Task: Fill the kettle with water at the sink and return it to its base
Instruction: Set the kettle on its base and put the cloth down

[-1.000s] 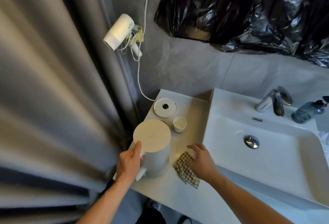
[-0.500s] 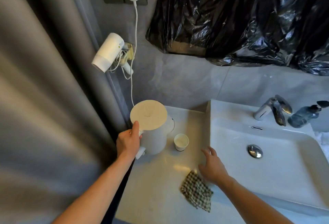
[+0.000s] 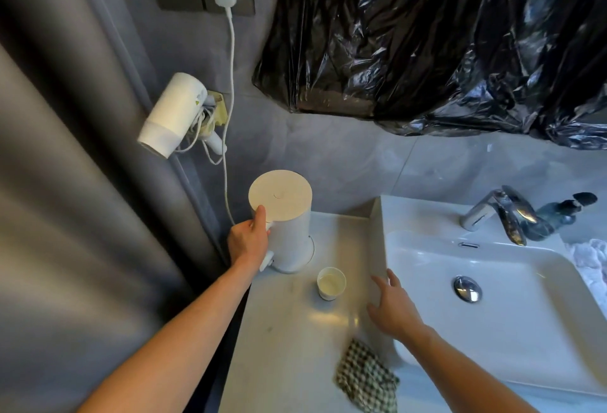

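Observation:
The white kettle (image 3: pixel 289 222) stands upright with its lid closed at the back left of the counter, on its round base (image 3: pixel 308 256), of which only the rim shows. My left hand (image 3: pixel 248 240) is closed round the kettle's handle, thumb up against the lid's edge. My right hand (image 3: pixel 391 307) hovers with fingers spread over the counter, beside the left wall of the white sink (image 3: pixel 427 248). The chrome tap (image 3: pixel 499 212) stands at the back of the sink.
A small paper cup (image 3: pixel 331 283) stands just right of the kettle. A checked cloth (image 3: pixel 364 376) lies near the counter's front edge. A white cable (image 3: pixel 230 100) runs from the wall plug down behind the kettle. A hair dryer (image 3: pixel 174 115) hangs on the wall; a grey curtain (image 3: pixel 65 215) is left.
My left hand carried the kettle from the front of the counter back onto its base. My right hand left the checked cloth and moved toward the sink's edge.

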`<state>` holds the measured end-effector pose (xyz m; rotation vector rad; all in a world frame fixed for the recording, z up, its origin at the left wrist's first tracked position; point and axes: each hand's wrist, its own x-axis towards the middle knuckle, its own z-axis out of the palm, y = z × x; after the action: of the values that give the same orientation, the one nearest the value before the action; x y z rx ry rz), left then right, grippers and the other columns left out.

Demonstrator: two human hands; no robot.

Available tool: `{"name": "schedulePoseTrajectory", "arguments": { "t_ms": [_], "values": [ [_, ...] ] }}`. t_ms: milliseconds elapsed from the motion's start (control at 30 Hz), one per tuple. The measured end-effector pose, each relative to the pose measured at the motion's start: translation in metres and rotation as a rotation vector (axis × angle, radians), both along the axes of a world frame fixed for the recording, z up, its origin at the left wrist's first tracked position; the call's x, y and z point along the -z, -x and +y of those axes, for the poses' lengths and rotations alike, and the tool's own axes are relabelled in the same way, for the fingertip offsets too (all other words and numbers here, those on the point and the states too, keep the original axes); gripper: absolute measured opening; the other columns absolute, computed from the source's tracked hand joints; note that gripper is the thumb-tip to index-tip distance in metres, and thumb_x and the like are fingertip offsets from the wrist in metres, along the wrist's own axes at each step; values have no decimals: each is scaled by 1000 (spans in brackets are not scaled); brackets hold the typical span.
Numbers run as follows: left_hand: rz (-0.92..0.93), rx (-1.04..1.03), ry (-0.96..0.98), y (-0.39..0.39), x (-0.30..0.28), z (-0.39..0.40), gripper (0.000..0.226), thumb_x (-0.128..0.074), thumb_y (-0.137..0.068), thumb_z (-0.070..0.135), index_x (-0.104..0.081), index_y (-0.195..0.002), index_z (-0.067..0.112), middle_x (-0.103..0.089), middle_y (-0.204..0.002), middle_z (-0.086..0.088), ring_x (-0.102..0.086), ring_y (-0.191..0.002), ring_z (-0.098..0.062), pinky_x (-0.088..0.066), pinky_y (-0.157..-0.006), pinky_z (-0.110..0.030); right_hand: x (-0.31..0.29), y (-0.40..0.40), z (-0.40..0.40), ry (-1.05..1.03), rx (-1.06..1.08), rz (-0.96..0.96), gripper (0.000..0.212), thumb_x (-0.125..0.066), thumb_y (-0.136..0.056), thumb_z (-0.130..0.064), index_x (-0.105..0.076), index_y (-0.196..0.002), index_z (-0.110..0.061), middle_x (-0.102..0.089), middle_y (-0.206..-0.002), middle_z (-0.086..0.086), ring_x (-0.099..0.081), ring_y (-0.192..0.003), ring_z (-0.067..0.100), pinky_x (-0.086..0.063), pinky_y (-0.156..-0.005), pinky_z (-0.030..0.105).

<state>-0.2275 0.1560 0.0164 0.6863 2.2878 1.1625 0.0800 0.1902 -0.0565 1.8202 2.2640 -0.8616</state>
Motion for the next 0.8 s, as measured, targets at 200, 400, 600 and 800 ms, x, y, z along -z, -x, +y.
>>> {"name": "schedulePoseTrajectory", "arguments": {
  "t_ms": [200,400,600,800],
  "values": [
    [22,53,41,4,15,19,71,-36,-98,63,-79,-90,7,-74,-97,-16,-65,-95,-36,-54,-86,-43,3,3,4,36,53,-35,75,-62,-93,-22,-29,-160,-23,0,-173,11,-65,-123,26,-53,-94,34],
    [22,70,49,3,21,29,69,-37,-99,60,-78,-87,5,-74,-96,-16,-65,-93,-35,-51,-81,-40,9,5,4,22,70,-35,72,-62,-93,-24,-33,-159,-20,-8,-172,10,-67,-119,27,-53,-98,37],
    [49,150,42,1,18,40,66,-40,-100,55,-79,-91,3,-74,-96,-16,-65,-95,-35,-40,-73,-32,9,9,-1,15,93,-6,71,-62,-92,-21,-35,-158,-19,-11,-171,9,-64,-123,27,-53,-96,34],
    [86,206,28,-11,21,32,62,-45,-101,51,-76,-85,0,-66,-78,-8,-58,-75,-22,-37,-61,-29,11,7,-3,23,108,3,71,-63,-92,-24,-36,-158,-20,-11,-172,8,-62,-127,27,-53,-100,36]
  ]
}}
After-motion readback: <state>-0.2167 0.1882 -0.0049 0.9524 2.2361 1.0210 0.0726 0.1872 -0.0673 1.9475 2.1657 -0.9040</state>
